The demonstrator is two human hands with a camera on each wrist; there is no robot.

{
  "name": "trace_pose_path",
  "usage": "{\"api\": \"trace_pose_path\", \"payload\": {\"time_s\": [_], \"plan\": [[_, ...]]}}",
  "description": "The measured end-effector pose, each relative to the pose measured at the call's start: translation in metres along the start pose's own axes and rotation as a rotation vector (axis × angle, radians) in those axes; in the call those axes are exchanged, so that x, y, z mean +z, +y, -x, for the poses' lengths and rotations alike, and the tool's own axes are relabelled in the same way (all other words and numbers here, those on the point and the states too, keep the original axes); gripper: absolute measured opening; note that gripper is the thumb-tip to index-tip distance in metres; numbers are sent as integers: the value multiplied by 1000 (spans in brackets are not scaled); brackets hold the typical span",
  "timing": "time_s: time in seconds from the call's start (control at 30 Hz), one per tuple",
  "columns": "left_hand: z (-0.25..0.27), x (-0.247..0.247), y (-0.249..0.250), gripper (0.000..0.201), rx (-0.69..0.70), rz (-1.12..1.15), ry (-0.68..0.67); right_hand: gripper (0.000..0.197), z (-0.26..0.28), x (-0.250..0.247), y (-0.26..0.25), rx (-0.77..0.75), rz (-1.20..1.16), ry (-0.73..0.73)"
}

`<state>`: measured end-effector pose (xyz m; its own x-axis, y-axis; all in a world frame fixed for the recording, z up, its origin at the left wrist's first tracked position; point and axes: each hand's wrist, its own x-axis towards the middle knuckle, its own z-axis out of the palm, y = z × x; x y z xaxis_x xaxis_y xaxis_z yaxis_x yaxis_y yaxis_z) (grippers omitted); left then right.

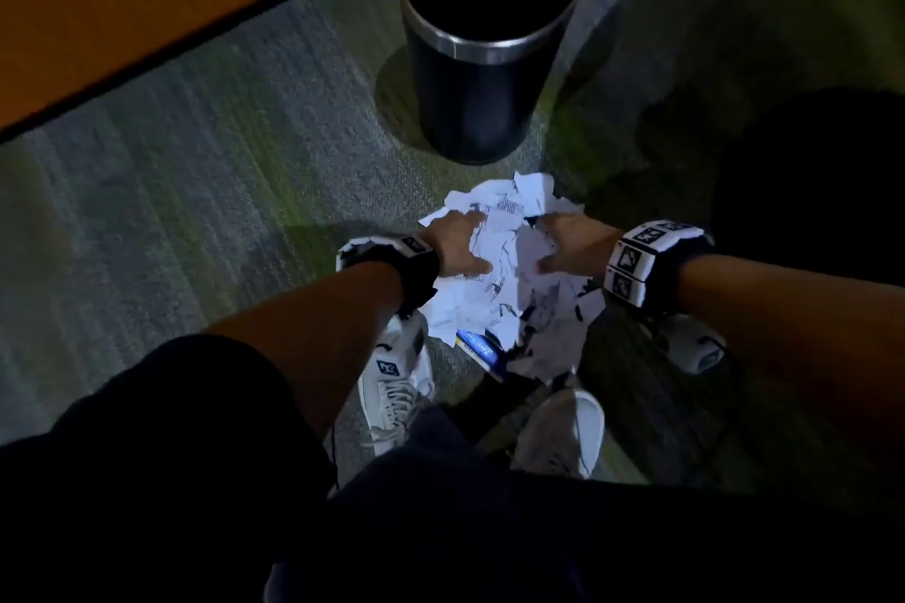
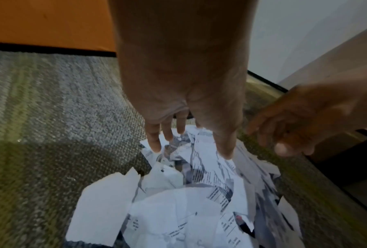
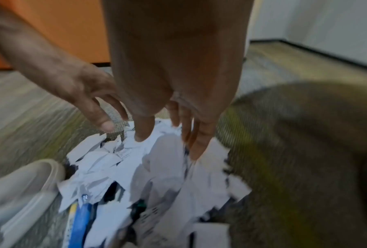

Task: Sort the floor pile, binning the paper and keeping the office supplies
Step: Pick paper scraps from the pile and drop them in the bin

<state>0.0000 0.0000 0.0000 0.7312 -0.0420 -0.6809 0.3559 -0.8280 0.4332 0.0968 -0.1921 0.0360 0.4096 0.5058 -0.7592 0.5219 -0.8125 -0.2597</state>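
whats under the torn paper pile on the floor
A blue and yellow item pokes out from under the near edge of the torn paper, beside a dark object. Whatever else lies beneath is covered by the scraps.

head: I see left hand (image 1: 460, 242) and right hand (image 1: 568, 242) spread on paper pile (image 1: 509, 289) | bin (image 1: 482, 49) upright beyond pile | blue item (image 1: 482, 348) under scraps

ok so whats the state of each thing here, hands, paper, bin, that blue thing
left hand: open, fingers spread, reaching down onto the paper pile
right hand: open, fingers spread, on the pile's other side
paper pile: torn and crumpled, lying loose on the carpet, not lifted
bin: upright beyond the pile, inside too dark to tell
blue item: partly buried under paper at the near edge
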Motion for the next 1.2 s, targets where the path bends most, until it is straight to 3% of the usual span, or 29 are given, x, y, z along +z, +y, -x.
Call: {"api": "trace_pose_path", "payload": {"time_s": [0.13, 0.27, 0.37, 0.47, 0.53, 0.63, 0.83, 0.93, 1.13, 1.2], "plan": [[-31, 14, -8, 120, 37, 13, 105, 94, -32, 18, 4, 56, -151, 105], [-48, 25, -8, 124, 104, -17, 95, 89, -51, 30, 4, 80, -112, 184], [-53, 31, -3, 108, 128, -94, 120, 63, -59, 41, -1, 44, -74, 210], [-48, 31, 4, 73, 161, -41, 199, 35, -62, 49, -4, 30, -216, 265], [-47, 29, 6, 47, 153, 33, 223, 33, -62, 50, -4, 60, -408, 275], [-42, 22, 6, 29, 132, 173, 222, 32, -55, 40, -1, 89, -577, 273], [-1, -20, 14, 13, 203, 359, 348, 19, 0, -7, 4, -3, -618, 318], [35, -54, 18, 13, 231, 425, 405, 24, 36, -35, 2, -28, -662, 368], [108, -142, 41, 4, 221, 526, 669, 12, 105, -110, -27, -168, -828, 603], [123, -171, 54, 15, 236, 562, 760, 13, 119, -138, -42, -187, -901, 734]]}}
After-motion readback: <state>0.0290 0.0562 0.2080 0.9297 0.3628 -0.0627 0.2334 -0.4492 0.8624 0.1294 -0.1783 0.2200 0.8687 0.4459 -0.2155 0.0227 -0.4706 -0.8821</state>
